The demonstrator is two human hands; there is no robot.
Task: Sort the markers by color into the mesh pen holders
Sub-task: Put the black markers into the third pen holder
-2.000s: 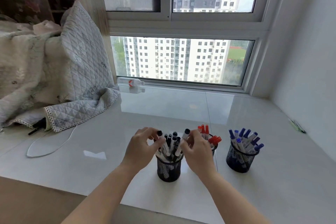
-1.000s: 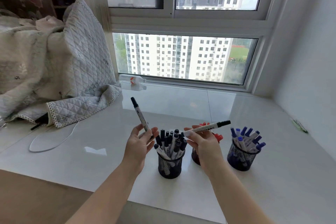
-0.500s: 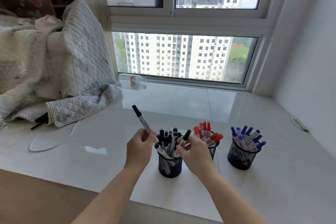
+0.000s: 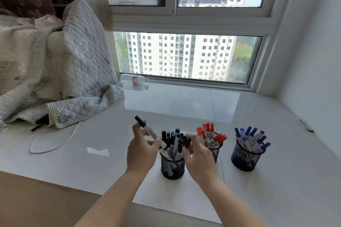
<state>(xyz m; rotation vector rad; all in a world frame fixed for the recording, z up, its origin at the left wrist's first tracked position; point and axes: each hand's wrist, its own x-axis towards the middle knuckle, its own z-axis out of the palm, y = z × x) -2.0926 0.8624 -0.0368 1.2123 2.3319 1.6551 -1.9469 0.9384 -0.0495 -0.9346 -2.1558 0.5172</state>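
Three black mesh pen holders stand in a row on the white sill. The nearest holder (image 4: 172, 168) is packed with black-capped markers (image 4: 173, 139). Behind my right hand stands the holder of red markers (image 4: 212, 135), and to the right the holder (image 4: 244, 160) of blue markers (image 4: 249, 137). My left hand (image 4: 142, 148) grips a black-capped marker (image 4: 147, 129), tilted with its cap up and to the left, its lower end at the black holder's rim. My right hand (image 4: 198, 155) pinches the black cap of a marker standing in the black holder.
A quilted blanket (image 4: 60, 72) is heaped at the left, with a white cable (image 4: 46, 145) looping on the sill in front of it. A plastic bottle (image 4: 134, 79) lies by the window frame. Green pens (image 4: 304, 125) lie near the right wall.
Both hands lifted black markers out of the black holder, then brought them back down. The right hand's marker now stands in the holder; the left hand's marker has lowered toward the rim.
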